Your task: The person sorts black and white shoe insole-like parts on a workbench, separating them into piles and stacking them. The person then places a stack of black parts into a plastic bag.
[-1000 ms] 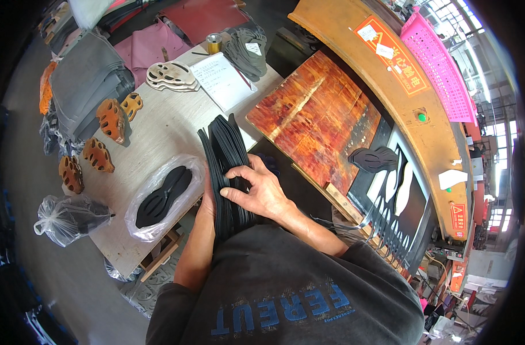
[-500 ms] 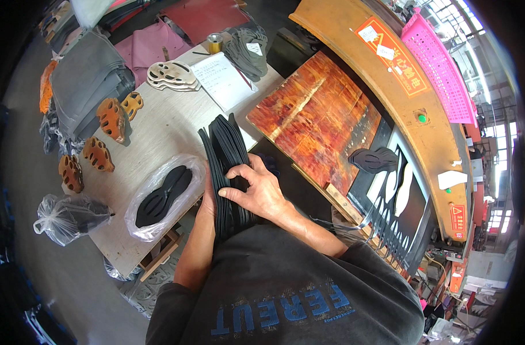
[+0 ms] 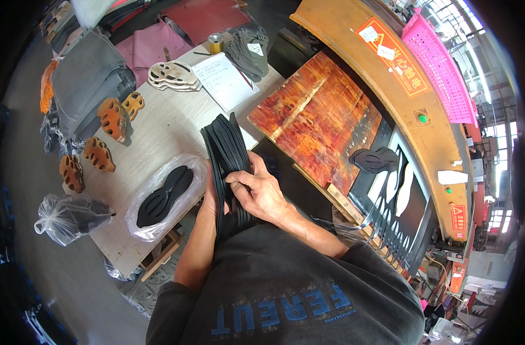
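Upright in front of my chest is a thick stack of thin black cut pieces, their long edges facing up. My left hand is closed around its left side, with most of the fingers hidden behind the pieces. On the right side my right hand grips the stack, its thumb and fingers pressed against the edges near the middle. A narrow gap runs between the left part of the stack and the rest. Beside my left hand, an open clear plastic bag holds more black slotted pieces on the table.
The pale table carries orange-brown slotted blocks, white slotted pieces, a written sheet, a tin and grey pieces. A tied bag sits at its left edge. Rightward are a stained board and an orange machine beam.
My right thumb and fingers have come closer together and moved in against the stack's edges. The stack's top has drawn together, narrowing the gap there.
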Motion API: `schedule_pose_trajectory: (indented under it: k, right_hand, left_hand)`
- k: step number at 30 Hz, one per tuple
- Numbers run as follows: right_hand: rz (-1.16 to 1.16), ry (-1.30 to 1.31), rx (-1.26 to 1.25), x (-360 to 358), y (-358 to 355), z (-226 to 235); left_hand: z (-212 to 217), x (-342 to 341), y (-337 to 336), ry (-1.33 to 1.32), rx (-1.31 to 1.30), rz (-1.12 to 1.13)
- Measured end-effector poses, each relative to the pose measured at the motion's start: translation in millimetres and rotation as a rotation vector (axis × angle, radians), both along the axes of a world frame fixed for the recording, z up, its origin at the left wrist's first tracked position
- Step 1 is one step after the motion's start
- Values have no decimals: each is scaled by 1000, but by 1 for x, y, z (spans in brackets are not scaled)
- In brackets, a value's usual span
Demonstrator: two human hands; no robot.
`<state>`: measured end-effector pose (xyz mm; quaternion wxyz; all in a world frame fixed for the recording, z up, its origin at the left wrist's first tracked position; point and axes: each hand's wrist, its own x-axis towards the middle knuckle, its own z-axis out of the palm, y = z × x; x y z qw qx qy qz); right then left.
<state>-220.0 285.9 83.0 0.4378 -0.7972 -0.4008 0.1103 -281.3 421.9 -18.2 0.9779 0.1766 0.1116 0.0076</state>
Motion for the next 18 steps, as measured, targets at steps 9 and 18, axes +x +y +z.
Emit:
schedule_pose_trajectory:
  k: [9,18]
  right_hand:
    - [-90,29,-98,-8,6,9]
    - [-61,-18,-46,-4,3,3]
  left_hand:
    - [-1,-4,-3,76,-77,46]
    - [-21,-2,0,10,-150,68]
